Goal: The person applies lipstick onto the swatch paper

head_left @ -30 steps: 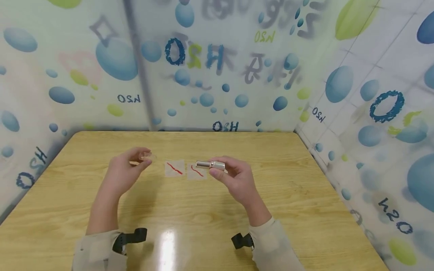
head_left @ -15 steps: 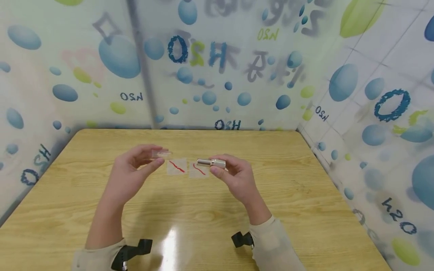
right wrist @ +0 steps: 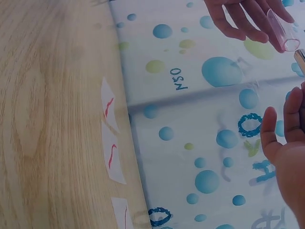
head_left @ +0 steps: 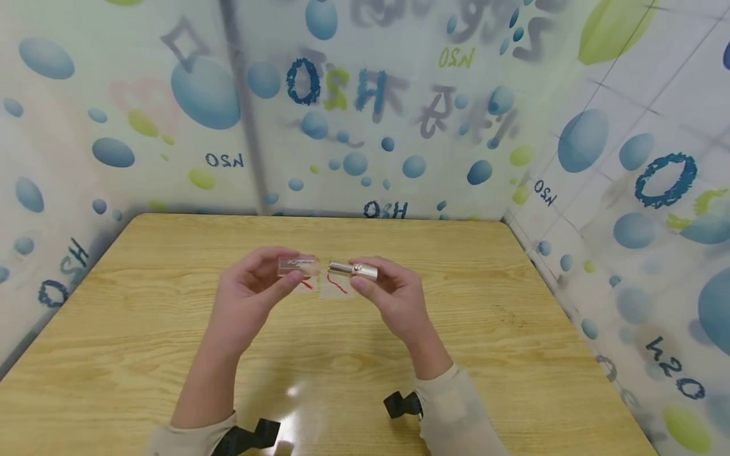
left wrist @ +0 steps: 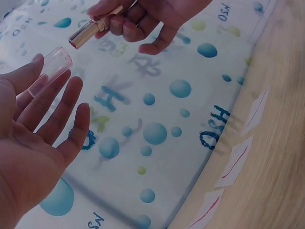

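My left hand (head_left: 245, 297) pinches a clear lipstick cap (head_left: 301, 262) between thumb and fingers, its open end toward the right. In the left wrist view this cap (left wrist: 53, 69) is see-through with a pinkish tint. My right hand (head_left: 399, 301) holds a shiny metallic lipstick tube (head_left: 349, 270) level, its narrow end facing the cap's opening. A small gap separates the two. Both are raised above the table. The left wrist view shows a reddish tip at the narrow end of the lipstick (left wrist: 85, 34).
Small white paper pieces with red strokes lie on the wooden table (head_left: 342, 354): one paper (head_left: 336, 288) shows below the lipstick, another (head_left: 306, 286) is partly behind the left hand. A third paper (left wrist: 256, 110) shows in the left wrist view. A patterned wall covering (head_left: 353, 126) stands behind.
My left hand has moved right with the cap, bringing it close to the lipstick and in front of one paper. The right hand has stayed nearly in place.
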Available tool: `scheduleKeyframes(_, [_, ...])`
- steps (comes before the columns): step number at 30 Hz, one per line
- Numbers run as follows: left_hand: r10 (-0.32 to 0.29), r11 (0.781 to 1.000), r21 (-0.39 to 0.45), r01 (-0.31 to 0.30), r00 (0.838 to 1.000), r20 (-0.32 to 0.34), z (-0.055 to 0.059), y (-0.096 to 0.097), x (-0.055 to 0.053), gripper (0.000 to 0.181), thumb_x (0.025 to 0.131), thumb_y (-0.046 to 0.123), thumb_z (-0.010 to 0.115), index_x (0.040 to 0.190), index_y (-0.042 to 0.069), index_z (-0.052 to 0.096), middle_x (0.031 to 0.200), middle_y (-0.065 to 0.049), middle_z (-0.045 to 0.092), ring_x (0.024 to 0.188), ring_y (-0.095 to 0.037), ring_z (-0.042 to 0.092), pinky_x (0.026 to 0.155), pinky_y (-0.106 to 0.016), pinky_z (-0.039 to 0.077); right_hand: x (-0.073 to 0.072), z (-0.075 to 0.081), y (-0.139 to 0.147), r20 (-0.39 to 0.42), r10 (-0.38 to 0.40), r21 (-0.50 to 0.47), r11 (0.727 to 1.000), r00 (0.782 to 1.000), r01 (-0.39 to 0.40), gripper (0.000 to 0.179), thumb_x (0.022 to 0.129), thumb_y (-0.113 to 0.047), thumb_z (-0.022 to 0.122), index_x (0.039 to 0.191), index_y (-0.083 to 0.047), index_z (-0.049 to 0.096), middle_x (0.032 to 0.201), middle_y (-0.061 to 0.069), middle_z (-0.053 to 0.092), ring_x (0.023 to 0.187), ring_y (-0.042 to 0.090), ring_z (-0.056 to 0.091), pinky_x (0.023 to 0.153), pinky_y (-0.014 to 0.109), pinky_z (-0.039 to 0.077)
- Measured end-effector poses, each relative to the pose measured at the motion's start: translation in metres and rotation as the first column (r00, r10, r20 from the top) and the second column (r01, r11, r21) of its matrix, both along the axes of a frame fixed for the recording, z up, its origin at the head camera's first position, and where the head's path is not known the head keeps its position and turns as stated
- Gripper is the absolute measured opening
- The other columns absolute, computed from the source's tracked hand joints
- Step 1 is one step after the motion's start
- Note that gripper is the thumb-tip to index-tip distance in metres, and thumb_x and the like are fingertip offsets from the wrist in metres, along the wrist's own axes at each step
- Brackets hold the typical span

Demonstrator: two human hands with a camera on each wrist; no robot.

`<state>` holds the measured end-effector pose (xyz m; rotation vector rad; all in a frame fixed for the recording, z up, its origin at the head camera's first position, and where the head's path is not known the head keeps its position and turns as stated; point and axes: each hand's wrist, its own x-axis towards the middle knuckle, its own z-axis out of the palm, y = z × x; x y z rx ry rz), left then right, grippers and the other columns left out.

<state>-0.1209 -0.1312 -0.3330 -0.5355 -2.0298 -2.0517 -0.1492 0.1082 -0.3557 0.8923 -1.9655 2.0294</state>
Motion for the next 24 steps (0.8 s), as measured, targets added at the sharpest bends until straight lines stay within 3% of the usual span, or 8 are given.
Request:
scheduleKeyframes(4, [-0.034,0.997,0.064,0.033,0.999,0.021,-0.003,0.005,0.001,0.030,0.092,0.003,0.066,0.121,0.001,0.061,0.111,0.003,0.074,0.094,-0.012,0.070,0.085,-0.025,0.057,0.000,-0.002,0.001,0.020,0.004,-0.011,1.000,1.000,-0.004,0.035,0.093,-0.021,0.069,0.118,0.004,0.066,0.110,0.023,0.068,0.087,0.013,0.064,0.072,0.021,0.055])
scheduleKeyframes(7, [-0.053,0.994,0.096,0.050,0.998,0.031,-0.003,0.009,0.001,0.030,0.092,0.002,0.065,0.122,-0.001,0.060,0.111,0.003,0.074,0.094,-0.012,0.070,0.088,-0.028,0.057,-0.001,-0.003,0.001,0.038,0.014,-0.023,1.000,0.999,-0.013,0.036,0.093,-0.021,0.069,0.118,0.005,0.066,0.111,0.029,0.065,0.086,0.014,0.061,0.072,0.020,0.055])
scheduleKeyframes(13, [-0.089,0.992,0.092,0.085,0.995,0.037,-0.005,0.013,0.001,0.030,0.093,0.003,0.064,0.123,0.000,0.059,0.112,0.002,0.073,0.096,-0.017,0.071,0.089,-0.030,0.057,0.002,-0.002,0.000,0.052,0.035,-0.034,0.999,0.998,-0.033,0.037,0.092,-0.020,0.069,0.118,0.007,0.065,0.109,0.024,0.066,0.084,0.010,0.062,0.071,0.021,0.055])
scheduleKeyframes(19, [-0.114,0.993,0.019,0.113,0.993,0.044,-0.008,0.016,0.000,0.031,0.092,0.006,0.067,0.123,0.004,0.061,0.118,-0.002,0.070,0.101,-0.017,0.069,0.086,-0.029,0.057,0.004,-0.002,-0.003,0.057,0.079,-0.010,0.997,0.995,-0.078,0.037,0.092,-0.016,0.069,0.120,0.007,0.064,0.108,0.001,0.070,0.089,0.008,0.066,0.075,0.022,0.058])
scheduleKeyframes(24, [-0.106,0.993,-0.041,0.108,0.993,0.041,-0.008,0.020,0.001,0.031,0.092,0.009,0.068,0.122,0.008,0.063,0.117,-0.004,0.068,0.103,-0.019,0.065,0.088,-0.031,0.057,0.005,-0.001,-0.004,0.040,0.098,0.011,0.995,0.994,-0.099,0.036,0.092,-0.014,0.069,0.121,0.007,0.064,0.110,0.014,0.070,0.091,0.010,0.067,0.078,0.025,0.059])
